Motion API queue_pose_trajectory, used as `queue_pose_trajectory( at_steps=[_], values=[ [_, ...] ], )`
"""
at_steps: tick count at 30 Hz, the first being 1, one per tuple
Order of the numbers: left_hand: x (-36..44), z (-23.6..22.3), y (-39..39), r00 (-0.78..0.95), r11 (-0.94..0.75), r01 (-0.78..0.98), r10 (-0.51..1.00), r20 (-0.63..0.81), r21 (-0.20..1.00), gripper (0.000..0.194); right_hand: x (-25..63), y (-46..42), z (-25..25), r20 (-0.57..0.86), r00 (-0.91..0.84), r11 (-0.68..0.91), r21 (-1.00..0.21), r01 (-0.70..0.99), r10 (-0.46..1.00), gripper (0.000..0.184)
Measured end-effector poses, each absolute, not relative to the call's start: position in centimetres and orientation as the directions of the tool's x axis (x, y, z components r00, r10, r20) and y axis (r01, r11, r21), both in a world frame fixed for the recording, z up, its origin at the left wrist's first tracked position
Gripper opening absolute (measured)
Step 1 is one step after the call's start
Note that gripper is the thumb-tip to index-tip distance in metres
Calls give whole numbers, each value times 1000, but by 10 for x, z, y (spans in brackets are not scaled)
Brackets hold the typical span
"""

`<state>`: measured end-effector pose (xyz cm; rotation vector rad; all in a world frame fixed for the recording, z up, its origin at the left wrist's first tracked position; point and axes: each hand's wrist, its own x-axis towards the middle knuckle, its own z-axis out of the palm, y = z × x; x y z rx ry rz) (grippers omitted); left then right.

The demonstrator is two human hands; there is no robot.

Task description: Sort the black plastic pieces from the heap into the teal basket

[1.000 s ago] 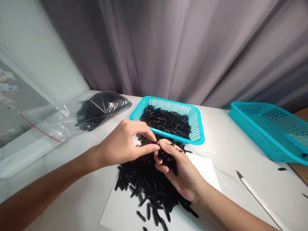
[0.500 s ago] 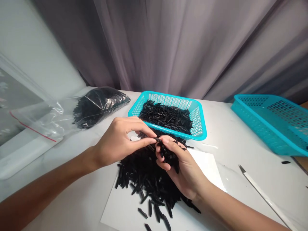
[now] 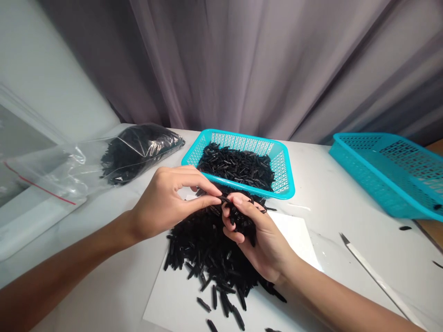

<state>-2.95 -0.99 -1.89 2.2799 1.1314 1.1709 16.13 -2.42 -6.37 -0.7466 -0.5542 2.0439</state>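
A heap of small black plastic pieces [image 3: 207, 251] lies on a white sheet [image 3: 173, 304] in front of me. My right hand [image 3: 263, 240] is curled, palm up, around a bunch of these pieces above the heap. My left hand [image 3: 169, 200] meets it from the left, thumb and forefinger pinched on one black piece at the right hand's fingertips. Just behind the hands stands a small turquoise basket [image 3: 285, 173] filled with more black pieces.
A clear zip bag [image 3: 138, 147] of black pieces lies at the back left, beside empty clear bags [image 3: 38, 177]. A larger turquoise basket [image 3: 391, 173] sits at the right. A thin white blade-like tool [image 3: 377, 279] lies on the white table at the right front. Grey curtain behind.
The view has shifted slightly. Both hands stay together over the heap, the left fingers still working one piece at the right hand's fingertips.
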Motion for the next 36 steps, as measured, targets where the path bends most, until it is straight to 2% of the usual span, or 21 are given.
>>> queue_pose_trajectory(
  at_steps=[11, 15, 17, 20, 21, 24, 26, 31, 36],
  values=[
    [-28, -18, -12, 353, -662, 495, 745, 566, 563, 5, 162, -24, -63, -314, -445, -536, -625, -567, 838, 18],
    [-27, -27, 15, 134, -604, 641, 695, 706, 474, 4, 161, -23, -64, -319, -442, -538, -611, -580, 838, 18],
    [-25, -33, 35, 70, -566, 670, 691, 719, 479, 5, 161, -22, -63, -325, -444, -545, -598, -587, 835, 17],
    [-20, -37, 49, 159, -574, 616, 761, 629, 539, 46, 161, -22, -62, -343, -444, -559, -567, -605, 828, 17],
    [-18, -35, 46, 211, -595, 587, 767, 606, 549, 48, 162, -22, -62, -347, -445, -563, -556, -611, 826, 17],
    [-12, -25, 24, 452, -686, 488, 728, 516, 540, 15, 162, -21, -63, -326, -449, -553, -554, -623, 832, 16],
    [-11, -18, 9, 539, -712, 481, 701, 468, 513, 12, 162, -22, -64, -301, -446, -534, -574, -621, 843, 16],
    [-11, -14, 3, 551, -720, 483, 692, 467, 498, 6, 160, -22, -63, -299, -425, -515, -591, -621, 855, 16],
    [-13, -12, 5, 522, -677, 471, 731, 440, 565, 4, 161, -23, -63, -303, -432, -523, -593, -613, 849, 17]
  ],
)
